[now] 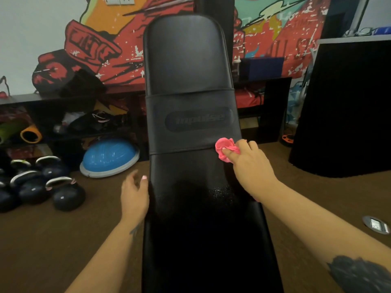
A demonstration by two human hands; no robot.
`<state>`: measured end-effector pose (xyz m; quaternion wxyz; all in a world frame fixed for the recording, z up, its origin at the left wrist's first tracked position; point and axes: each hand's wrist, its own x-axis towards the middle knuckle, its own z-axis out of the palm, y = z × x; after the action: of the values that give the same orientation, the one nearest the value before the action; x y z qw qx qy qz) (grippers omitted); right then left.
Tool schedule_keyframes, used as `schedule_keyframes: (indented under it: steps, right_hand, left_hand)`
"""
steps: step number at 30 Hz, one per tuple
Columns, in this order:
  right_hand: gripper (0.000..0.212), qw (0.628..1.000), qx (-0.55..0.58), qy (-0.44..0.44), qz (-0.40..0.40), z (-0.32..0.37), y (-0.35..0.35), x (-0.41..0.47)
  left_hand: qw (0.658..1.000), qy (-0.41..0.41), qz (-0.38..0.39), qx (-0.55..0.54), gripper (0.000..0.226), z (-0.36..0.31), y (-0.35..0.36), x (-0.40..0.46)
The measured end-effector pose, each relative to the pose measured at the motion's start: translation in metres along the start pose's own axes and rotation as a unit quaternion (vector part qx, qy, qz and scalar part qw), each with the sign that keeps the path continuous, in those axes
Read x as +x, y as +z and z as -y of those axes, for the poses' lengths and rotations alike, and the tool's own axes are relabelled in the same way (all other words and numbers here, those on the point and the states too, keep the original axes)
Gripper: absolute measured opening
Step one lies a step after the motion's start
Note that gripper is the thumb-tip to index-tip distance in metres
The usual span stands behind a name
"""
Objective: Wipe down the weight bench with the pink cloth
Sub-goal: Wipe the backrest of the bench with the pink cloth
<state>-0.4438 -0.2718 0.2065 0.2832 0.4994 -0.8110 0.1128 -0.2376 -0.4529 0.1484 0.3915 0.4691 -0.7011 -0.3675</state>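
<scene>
Black weight bench (186, 60); pink cloth (224, 147); blue balance dome (110, 157); red graffiti mural (105, 49)

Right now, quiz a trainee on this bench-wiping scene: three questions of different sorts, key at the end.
1. True or false: the right hand holds the pink cloth against the weight bench.
2. Multiple choice: the left hand is at A) the bench's left edge, B) a kettlebell, C) the blue balance dome.
3. Fill in: the cloth sits near the bench's ____ edge.

Key: 1 true; 2 A; 3 right.
</scene>
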Motion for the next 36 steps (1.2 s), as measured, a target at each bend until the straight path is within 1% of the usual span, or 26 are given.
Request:
schedule_keyframes:
  steps: [2, 3, 5, 6, 8, 11, 14, 16, 19, 20, 23, 27, 28, 30, 31, 33, 36]
  right_hand:
    - [0.049, 0.999, -0.001, 0.026, 0.023, 0.006, -0.003, 0.001]
    - [0.048, 0.999, 0.002, 0.041, 0.031, 0.012, -0.004, 0.001]
    - [0.05, 0.998, 0.015, 0.046, 0.051, 0.023, -0.007, 0.003]
    - [0.052, 0.997, 0.016, 0.042, 0.057, 0.029, -0.008, 0.004]
    - [0.054, 0.997, 0.007, 0.029, 0.066, 0.035, -0.009, 0.006]
    - [0.056, 0.997, -0.005, 0.018, 0.081, 0.033, -0.008, 0.008]
    - [0.056, 0.996, -0.002, 0.016, 0.09, 0.03, -0.009, 0.006]
    - [0.056, 0.995, 0.002, 0.019, 0.093, 0.033, -0.009, 0.006]
    - [0.054, 0.996, 0.019, 0.006, 0.091, 0.047, -0.009, 0.007]
    - [0.054, 0.996, 0.023, -0.006, 0.09, 0.053, -0.008, 0.008]
    - [0.055, 0.995, 0.033, -0.021, 0.089, 0.067, -0.006, 0.011]
    - [0.056, 0.995, 0.032, -0.008, 0.089, 0.068, -0.005, 0.013]
    - [0.056, 0.996, 0.03, -0.006, 0.088, 0.067, -0.005, 0.012]
    - [0.055, 0.996, 0.027, -0.003, 0.086, 0.068, -0.005, 0.011]
    - [0.055, 0.996, 0.028, -0.005, 0.083, 0.07, -0.005, 0.011]
    - [0.057, 0.996, 0.029, -0.02, 0.079, 0.075, -0.005, 0.012]
    - [0.059, 0.997, 0.022, -0.037, 0.069, 0.075, -0.003, 0.013]
  left_hand:
    - [0.986, 0.146, -0.059, 0.045, 0.043, -0.02, -0.003, 0.005]
    - [0.97, 0.218, -0.064, 0.08, 0.044, -0.03, -0.001, 0.008]
    - [0.929, 0.336, -0.044, 0.147, 0.048, -0.05, 0.006, 0.014]
    - [0.909, 0.377, -0.031, 0.175, 0.049, -0.058, 0.011, 0.019]
    - [0.88, 0.416, -0.002, 0.229, 0.053, -0.072, 0.017, 0.028]
    - [0.85, 0.424, 0.046, 0.31, 0.062, -0.085, 0.019, 0.041]
    - [0.827, 0.42, 0.082, 0.364, 0.062, -0.091, 0.019, 0.049]
    - [0.814, 0.432, 0.077, 0.381, 0.054, -0.091, 0.02, 0.052]
    - [0.81, 0.452, 0.063, 0.368, 0.044, -0.091, 0.021, 0.055]
    - [0.803, 0.455, 0.069, 0.379, 0.045, -0.091, 0.021, 0.056]
    - [0.764, 0.48, 0.088, 0.422, 0.06, -0.089, 0.017, 0.055]
    - [0.746, 0.48, 0.08, 0.455, 0.055, -0.091, 0.016, 0.058]
    - [0.733, 0.487, 0.082, 0.467, 0.053, -0.092, 0.016, 0.058]
    - [0.697, 0.504, 0.082, 0.503, 0.05, -0.092, 0.017, 0.058]
    - [0.687, 0.508, 0.082, 0.514, 0.05, -0.092, 0.018, 0.059]
    - [0.685, 0.499, 0.079, 0.526, 0.051, -0.094, 0.019, 0.059]
    - [0.699, 0.495, 0.074, 0.511, 0.044, -0.096, 0.02, 0.058]
